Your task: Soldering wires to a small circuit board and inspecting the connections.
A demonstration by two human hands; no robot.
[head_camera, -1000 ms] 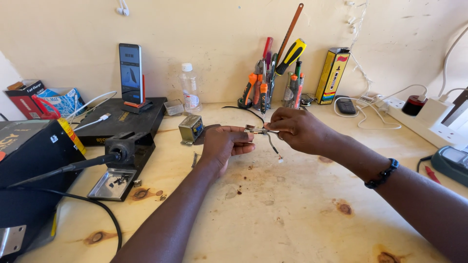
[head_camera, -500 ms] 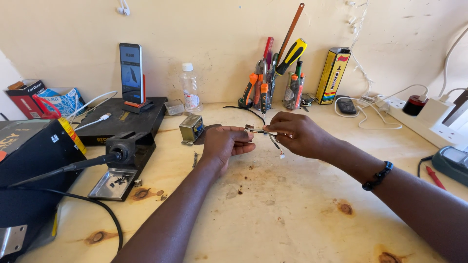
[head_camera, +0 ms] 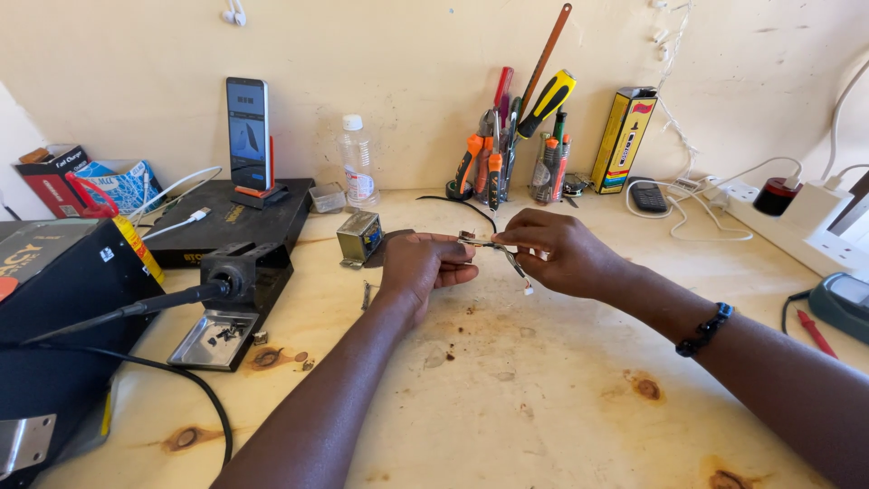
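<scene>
Above the middle of a wooden bench [head_camera: 543, 398], my left hand [head_camera: 421, 267] and my right hand [head_camera: 566, 254] meet, both pinching a small metal part with thin wires [head_camera: 484, 243]. A short lead with a white tip [head_camera: 523, 279] dangles from under my right fingers. A black cable [head_camera: 457, 204] runs from the part back toward the tools. A small metal box-shaped component [head_camera: 359, 238] sits just left of my left hand.
A soldering iron in its stand [head_camera: 222, 285] and a black case [head_camera: 54, 308] stand at left. Behind them are a phone on a stand [head_camera: 247, 134], a clear bottle [head_camera: 358, 163], a holder of screwdrivers and pliers [head_camera: 507, 145], a yellow box [head_camera: 623, 138]. At right, a power strip [head_camera: 797, 222].
Both hands stayed together over the bench, shifting only slightly. My right hand turned a little and the wire lead now hangs lower beneath it.
</scene>
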